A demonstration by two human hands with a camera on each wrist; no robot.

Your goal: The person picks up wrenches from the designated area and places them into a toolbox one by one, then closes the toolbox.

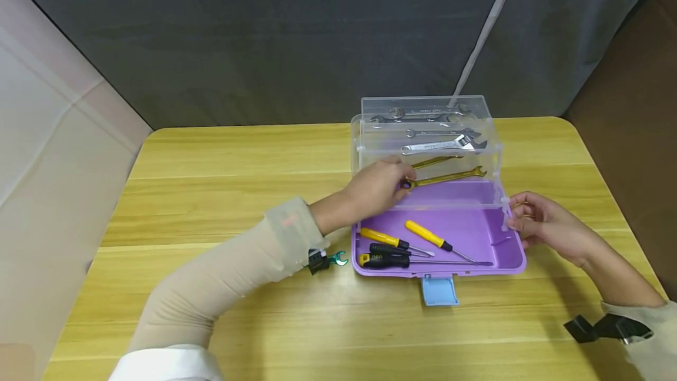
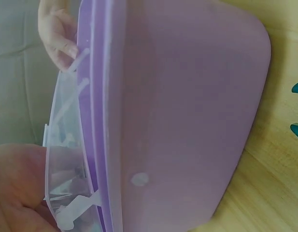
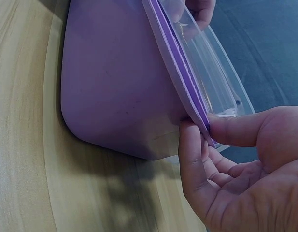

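A purple toolbox (image 1: 518,251) stands on the table with its clear upper part (image 1: 423,104) raised at the back. My left hand (image 1: 372,190) reaches over its left side, fingertips and thumb pinching the ring end of a gold combination wrench (image 1: 449,178). A second gold wrench (image 1: 436,161) lies just behind it. Farther back are an adjustable wrench (image 1: 439,146) and several silver wrenches (image 1: 423,113). At the right end, my right hand (image 1: 552,225) pinches the box's rim between thumb and index finger, plain in the right wrist view; the left wrist view mostly shows the purple side wall.
Several screwdrivers, such as a yellow-handled one (image 1: 425,234) and a black-handled one (image 1: 386,260), lie in the box's bottom. A light blue latch (image 1: 440,291) hangs open at the front. Left of the box, a green wrench (image 1: 338,258) is on the wooden table (image 1: 238,157), partly behind my left sleeve.
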